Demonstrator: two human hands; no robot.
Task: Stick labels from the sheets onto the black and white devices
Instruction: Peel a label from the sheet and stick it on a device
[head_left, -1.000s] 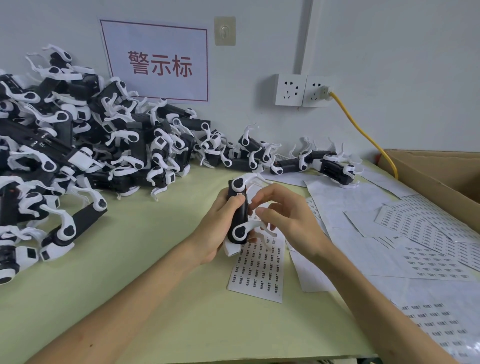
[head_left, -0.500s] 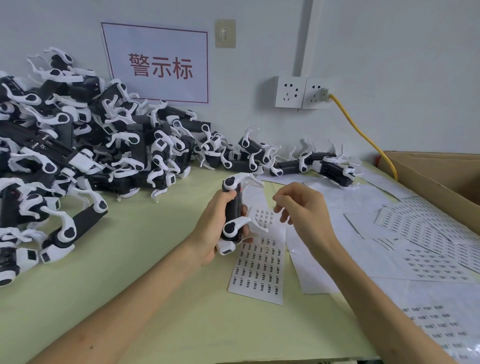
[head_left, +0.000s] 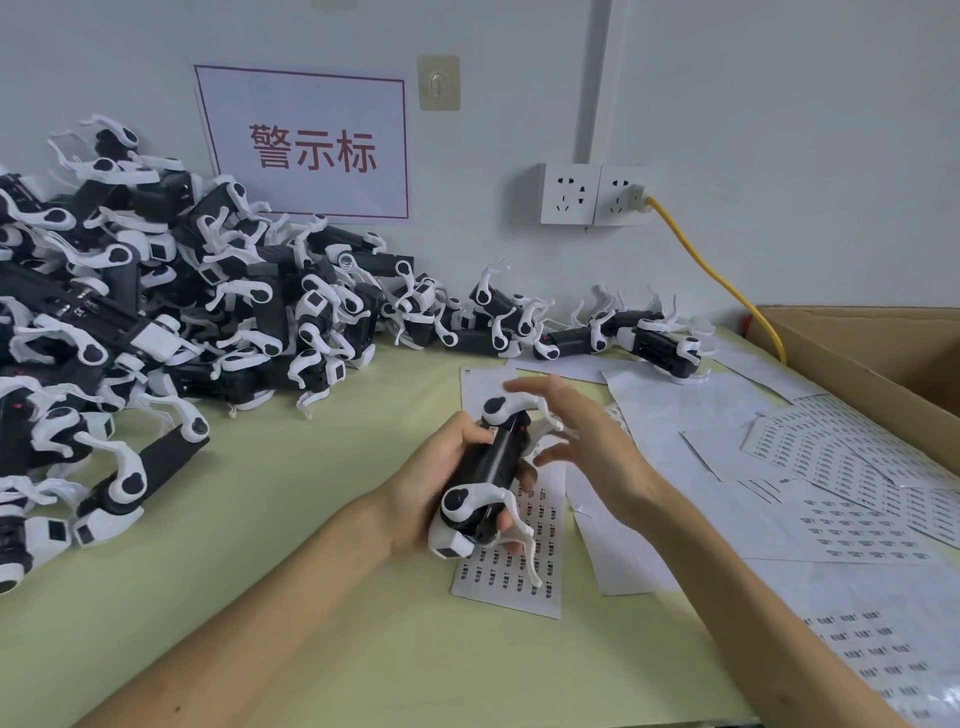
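Black device (head_left: 493, 462), white curved arms, left hand (head_left: 423, 491) wrapped round it, right hand (head_left: 592, 452) spread, empty

Left forearm (head_left: 270, 613), right forearm (head_left: 753, 597) bare to frame edge; left hand (head_left: 431, 483), right hand (head_left: 592, 447) bare, slender fingers (head_left: 535, 387)

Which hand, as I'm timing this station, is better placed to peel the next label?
Right. The right hand is free, fingers straight, close to the sheet. The left hand grips the device, so it is probably best kept holding it.
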